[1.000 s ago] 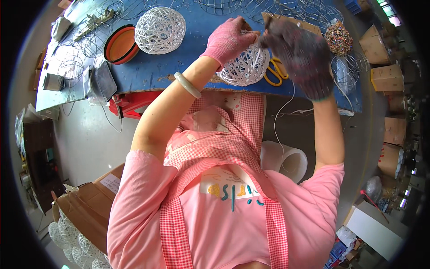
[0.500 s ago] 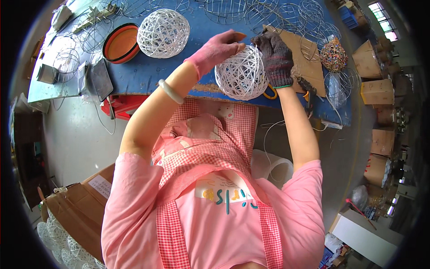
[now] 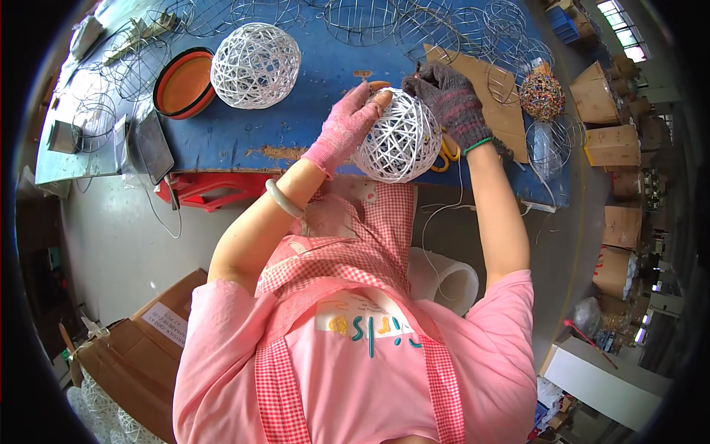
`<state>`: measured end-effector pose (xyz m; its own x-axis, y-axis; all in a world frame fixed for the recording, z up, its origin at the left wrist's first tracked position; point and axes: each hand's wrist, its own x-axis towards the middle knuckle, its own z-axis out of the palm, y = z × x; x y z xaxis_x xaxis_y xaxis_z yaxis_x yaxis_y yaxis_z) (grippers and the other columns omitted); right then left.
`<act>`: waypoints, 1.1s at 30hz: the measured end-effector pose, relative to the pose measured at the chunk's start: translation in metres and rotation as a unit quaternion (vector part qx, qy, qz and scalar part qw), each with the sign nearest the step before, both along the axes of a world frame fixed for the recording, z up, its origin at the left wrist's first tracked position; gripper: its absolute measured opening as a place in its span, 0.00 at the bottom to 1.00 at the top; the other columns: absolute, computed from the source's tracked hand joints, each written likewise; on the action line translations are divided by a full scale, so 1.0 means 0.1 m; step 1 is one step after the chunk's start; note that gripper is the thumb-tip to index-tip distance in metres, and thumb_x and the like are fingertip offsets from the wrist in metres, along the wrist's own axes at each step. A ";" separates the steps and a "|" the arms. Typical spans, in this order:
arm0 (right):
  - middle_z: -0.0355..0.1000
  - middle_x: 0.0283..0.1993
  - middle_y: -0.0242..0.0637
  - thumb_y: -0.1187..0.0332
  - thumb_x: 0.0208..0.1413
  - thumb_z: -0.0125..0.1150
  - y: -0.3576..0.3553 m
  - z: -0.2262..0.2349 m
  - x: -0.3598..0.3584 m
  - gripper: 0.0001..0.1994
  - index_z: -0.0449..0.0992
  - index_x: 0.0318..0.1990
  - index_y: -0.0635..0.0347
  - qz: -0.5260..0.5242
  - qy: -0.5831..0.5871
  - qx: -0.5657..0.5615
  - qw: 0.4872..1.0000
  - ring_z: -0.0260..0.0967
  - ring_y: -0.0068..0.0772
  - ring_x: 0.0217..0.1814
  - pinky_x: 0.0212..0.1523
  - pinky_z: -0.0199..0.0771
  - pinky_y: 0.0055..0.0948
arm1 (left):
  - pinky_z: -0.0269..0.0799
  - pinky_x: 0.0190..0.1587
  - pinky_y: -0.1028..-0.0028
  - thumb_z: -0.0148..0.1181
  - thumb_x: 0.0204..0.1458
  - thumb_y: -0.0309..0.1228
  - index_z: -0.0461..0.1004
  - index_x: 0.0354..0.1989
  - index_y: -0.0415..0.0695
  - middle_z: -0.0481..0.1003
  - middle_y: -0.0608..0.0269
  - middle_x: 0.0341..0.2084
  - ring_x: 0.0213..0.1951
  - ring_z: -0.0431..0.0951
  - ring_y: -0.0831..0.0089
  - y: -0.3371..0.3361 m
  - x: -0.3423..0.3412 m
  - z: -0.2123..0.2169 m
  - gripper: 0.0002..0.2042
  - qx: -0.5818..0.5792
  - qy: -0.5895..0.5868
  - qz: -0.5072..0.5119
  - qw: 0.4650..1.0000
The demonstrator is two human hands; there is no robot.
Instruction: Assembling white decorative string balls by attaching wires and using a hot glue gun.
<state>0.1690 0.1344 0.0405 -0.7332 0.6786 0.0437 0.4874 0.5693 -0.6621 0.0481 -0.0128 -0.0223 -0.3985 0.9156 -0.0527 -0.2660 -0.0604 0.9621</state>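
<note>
My left hand, in a pink glove with bare fingertips, grips a white openwork ball of wound strands from its left and top. The ball is at the near edge of the blue table. My right hand wears a dark grey knitted glove. Its fingers are curled together at the ball's upper right, and what they pinch is hidden. A thin white cord hangs below that hand toward my lap. Beside the ball, partly covered, lie yellow-handled scissors.
A second white ball stands by an orange, black-rimmed bowl. Wire frames line the far side of the blue table. Right of my hands are a cardboard sheet and a multicoloured ball. An opened carton stands lower left.
The whole view has shifted slightly. Both hands and the held ball have come a little nearer to me. My right hand's fingers remain curled, and the white cord now shows beneath it.
</note>
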 end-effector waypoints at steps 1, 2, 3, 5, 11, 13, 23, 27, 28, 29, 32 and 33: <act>0.77 0.35 0.36 0.65 0.55 0.62 0.02 0.02 -0.02 0.08 0.79 0.38 0.59 0.000 -0.002 -0.001 1.000 0.75 0.32 0.37 0.39 0.73 0.30 | 0.67 0.51 0.74 0.54 0.60 0.42 0.70 0.54 0.40 0.74 0.59 0.45 0.46 0.72 0.75 0.00 0.00 0.00 0.21 -0.001 -0.002 0.000 1.000; 0.76 0.34 0.38 0.59 0.53 0.63 0.05 0.04 -0.04 0.11 0.78 0.37 0.56 0.024 -0.026 0.019 0.999 0.74 0.35 0.36 0.38 0.72 0.33 | 0.68 0.51 0.74 0.54 0.60 0.43 0.69 0.55 0.40 0.73 0.58 0.45 0.47 0.71 0.75 0.00 -0.01 -0.01 0.21 -0.001 -0.007 -0.003 1.000; 0.76 0.34 0.39 0.53 0.51 0.64 0.07 0.07 -0.06 0.14 0.77 0.36 0.53 0.048 -0.051 0.040 0.997 0.73 0.39 0.35 0.37 0.71 0.35 | 0.68 0.51 0.73 0.54 0.60 0.43 0.68 0.56 0.40 0.73 0.57 0.46 0.47 0.71 0.74 -0.01 -0.02 -0.01 0.22 0.000 -0.013 -0.006 1.000; 0.75 0.32 0.41 0.52 0.50 0.63 0.00 0.11 -0.08 0.15 0.76 0.35 0.54 0.046 -0.066 0.060 0.995 0.73 0.40 0.35 0.37 0.71 0.37 | 0.67 0.52 0.73 0.53 0.60 0.44 0.67 0.57 0.41 0.72 0.56 0.47 0.48 0.71 0.73 -0.02 -0.01 -0.09 0.23 -0.001 0.039 0.038 0.999; 0.75 0.31 0.42 0.62 0.55 0.62 -0.01 -0.16 0.07 0.10 0.74 0.34 0.59 0.029 0.083 0.047 0.995 0.74 0.34 0.34 0.36 0.72 0.31 | 0.63 0.60 0.69 0.41 0.60 0.59 0.57 0.67 0.48 0.64 0.58 0.60 0.60 0.65 0.67 -0.31 0.08 -0.17 0.33 -0.069 -0.136 0.069 0.986; 0.75 0.31 0.39 0.68 0.58 0.59 -0.11 -0.17 0.11 0.06 0.72 0.34 0.60 0.038 0.158 -0.018 0.986 0.74 0.30 0.34 0.35 0.72 0.29 | 0.63 0.61 0.68 0.39 0.60 0.60 0.54 0.67 0.45 0.64 0.55 0.60 0.60 0.65 0.66 -0.38 0.18 -0.21 0.36 -0.046 -0.252 0.048 0.965; 0.76 0.30 0.38 0.65 0.55 0.62 -0.62 -0.07 0.32 0.06 0.75 0.32 0.57 0.040 0.198 0.156 0.967 0.75 0.42 0.31 0.33 0.72 0.34 | 0.62 0.59 0.72 0.50 0.61 0.45 0.63 0.62 0.47 0.65 0.59 0.56 0.58 0.65 0.69 -0.48 0.08 -0.11 0.24 0.086 0.050 0.111 0.989; 0.74 0.28 0.39 0.65 0.54 0.64 -0.66 0.00 0.32 0.07 0.75 0.32 0.56 0.051 0.169 0.219 0.960 0.74 0.42 0.29 0.31 0.72 0.35 | 0.58 0.62 0.57 0.66 0.42 0.52 0.64 0.61 0.49 0.64 0.56 0.59 0.62 0.61 0.54 -0.46 0.07 0.36 0.37 0.110 0.485 0.126 0.858; 0.74 0.28 0.39 0.65 0.54 0.64 -0.69 0.05 0.32 0.07 0.75 0.32 0.56 0.049 0.170 0.219 0.960 0.74 0.42 0.29 0.31 0.72 0.35 | 0.57 0.62 0.55 0.68 0.39 0.55 0.66 0.60 0.49 0.65 0.57 0.59 0.61 0.62 0.53 -0.43 0.09 0.38 0.39 0.094 0.515 0.105 0.846; 0.74 0.28 0.40 0.63 0.53 0.65 -0.72 0.12 0.31 0.08 0.75 0.32 0.57 0.047 0.165 0.157 0.973 0.73 0.43 0.28 0.30 0.71 0.35 | 0.58 0.62 0.55 0.67 0.39 0.55 0.67 0.59 0.49 0.66 0.58 0.58 0.61 0.62 0.53 -0.40 0.08 0.33 0.38 0.085 0.528 0.088 0.840; 0.72 0.27 0.43 0.58 0.50 0.67 -0.60 0.21 0.32 0.13 0.73 0.30 0.57 0.032 0.089 0.066 0.993 0.72 0.45 0.27 0.27 0.69 0.35 | 0.59 0.61 0.55 0.68 0.40 0.53 0.70 0.56 0.50 0.69 0.59 0.56 0.60 0.64 0.53 -0.33 0.06 0.28 0.34 0.085 0.538 0.061 0.836; 0.72 0.28 0.43 0.57 0.50 0.67 -0.54 0.22 0.31 0.14 0.73 0.30 0.57 0.024 0.063 0.054 0.996 0.71 0.45 0.27 0.27 0.68 0.35 | 0.59 0.61 0.55 0.68 0.40 0.52 0.70 0.56 0.51 0.69 0.59 0.56 0.60 0.64 0.52 -0.33 0.05 0.29 0.34 0.087 0.541 0.053 0.835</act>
